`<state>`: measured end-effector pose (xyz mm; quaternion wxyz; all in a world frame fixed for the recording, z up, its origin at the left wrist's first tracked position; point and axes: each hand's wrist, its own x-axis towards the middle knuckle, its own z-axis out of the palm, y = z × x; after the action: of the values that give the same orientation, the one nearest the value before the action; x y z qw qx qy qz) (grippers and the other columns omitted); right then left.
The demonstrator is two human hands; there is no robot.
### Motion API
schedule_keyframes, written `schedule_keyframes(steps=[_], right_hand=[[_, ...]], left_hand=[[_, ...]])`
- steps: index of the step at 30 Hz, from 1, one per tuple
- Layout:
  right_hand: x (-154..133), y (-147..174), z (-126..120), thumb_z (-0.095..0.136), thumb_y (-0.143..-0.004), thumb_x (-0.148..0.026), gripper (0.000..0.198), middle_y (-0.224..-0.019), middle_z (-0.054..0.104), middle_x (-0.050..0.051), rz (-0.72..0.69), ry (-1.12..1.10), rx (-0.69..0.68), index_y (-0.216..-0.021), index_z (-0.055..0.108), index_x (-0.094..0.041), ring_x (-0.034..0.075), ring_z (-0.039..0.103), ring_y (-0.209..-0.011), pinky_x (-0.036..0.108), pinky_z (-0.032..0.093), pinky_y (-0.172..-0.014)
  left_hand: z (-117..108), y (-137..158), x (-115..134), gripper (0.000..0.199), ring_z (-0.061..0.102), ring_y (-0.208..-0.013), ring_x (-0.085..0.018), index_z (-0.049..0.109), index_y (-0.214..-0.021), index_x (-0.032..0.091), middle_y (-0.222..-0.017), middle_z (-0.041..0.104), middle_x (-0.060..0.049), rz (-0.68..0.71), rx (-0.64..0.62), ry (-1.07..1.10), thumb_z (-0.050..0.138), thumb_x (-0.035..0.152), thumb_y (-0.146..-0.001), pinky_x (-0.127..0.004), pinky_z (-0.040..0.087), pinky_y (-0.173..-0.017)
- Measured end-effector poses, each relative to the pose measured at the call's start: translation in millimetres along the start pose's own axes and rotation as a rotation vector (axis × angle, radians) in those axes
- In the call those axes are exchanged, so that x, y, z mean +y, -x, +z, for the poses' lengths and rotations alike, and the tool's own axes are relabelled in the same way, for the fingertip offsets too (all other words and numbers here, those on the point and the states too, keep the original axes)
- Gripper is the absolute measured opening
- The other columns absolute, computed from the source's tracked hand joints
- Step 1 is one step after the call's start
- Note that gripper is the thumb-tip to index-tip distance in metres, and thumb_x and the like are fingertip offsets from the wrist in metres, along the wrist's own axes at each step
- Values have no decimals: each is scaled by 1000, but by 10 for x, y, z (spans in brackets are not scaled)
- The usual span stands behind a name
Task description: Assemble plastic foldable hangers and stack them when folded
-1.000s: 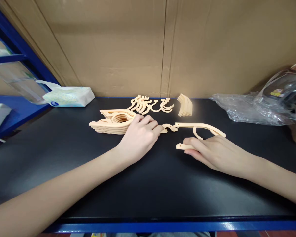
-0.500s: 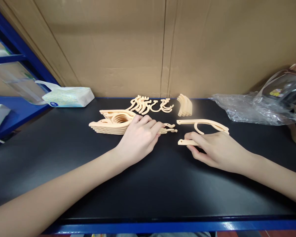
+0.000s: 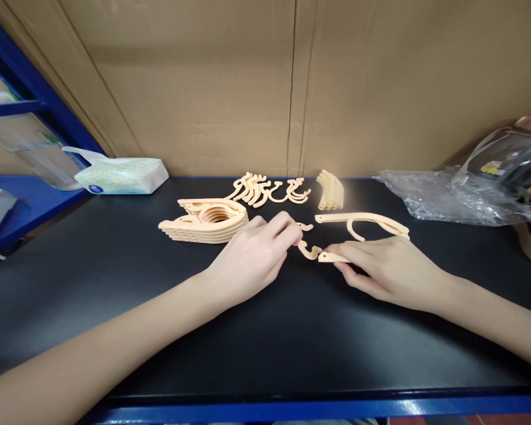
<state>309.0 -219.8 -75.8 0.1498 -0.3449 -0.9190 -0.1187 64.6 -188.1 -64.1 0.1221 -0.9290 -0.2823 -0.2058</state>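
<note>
Between the fingers of my left hand (image 3: 259,251) is a cream plastic hanger hook (image 3: 310,252), its small end pointing right. My right hand (image 3: 383,271) pinches a cream hanger arm (image 3: 331,257); most of this arm is hidden by the fingers. The hook's end meets or nearly meets the holed end of the arm. Another loose piece (image 3: 306,226) lies just behind the hook. Left of my left hand sits a stack of folded hangers (image 3: 199,227). Behind my right hand lies a hanger arm with a curved piece (image 3: 363,219).
Several loose hooks (image 3: 259,188) and a bundle of curved strips (image 3: 331,190) lie at the back of the black table (image 3: 265,342). A tissue pack (image 3: 124,175) is at back left. Clear plastic bags (image 3: 464,195) lie at right. A cardboard wall (image 3: 194,88) stands behind.
My left hand has lifted a hook off the table and brought it right and nearer, up to the hanger arm's end. My right hand has barely moved.
</note>
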Motion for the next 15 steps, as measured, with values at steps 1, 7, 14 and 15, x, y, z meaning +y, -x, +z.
schedule_keyframes(steps=[1,7,14,15], right_hand=[[0,2,1,41,-96,-21,22,-79,72,1,-5,4,-3,-103,61,-15,14,69,-64,26,43,-54],[16,13,13,39,-97,-23,24,-79,72,2,-12,29,-13,-105,61,-15,14,69,-65,26,46,-56],[14,10,17,36,-99,-24,31,-90,74,6,-9,16,-63,-117,60,-16,16,70,-70,27,52,-62],[9,8,13,36,-99,-24,31,-89,74,5,-2,14,-68,-117,60,-16,15,70,-69,27,52,-61]], left_hand=[[-1,3,-1,24,48,-70,-16,58,-99,15,-100,60,-4,18,3,-9,40,3,-89,-27,38,-68],[-11,25,-9,41,50,-68,-14,64,-111,23,-101,58,-2,80,12,-33,42,-1,-86,-27,35,-65],[-4,14,-2,22,55,-78,-16,63,-101,18,-106,59,-4,98,-125,-35,46,10,-88,-31,37,-70],[1,10,0,20,55,-78,-17,62,-99,17,-103,60,-4,102,-152,-36,46,11,-89,-32,36,-69]])
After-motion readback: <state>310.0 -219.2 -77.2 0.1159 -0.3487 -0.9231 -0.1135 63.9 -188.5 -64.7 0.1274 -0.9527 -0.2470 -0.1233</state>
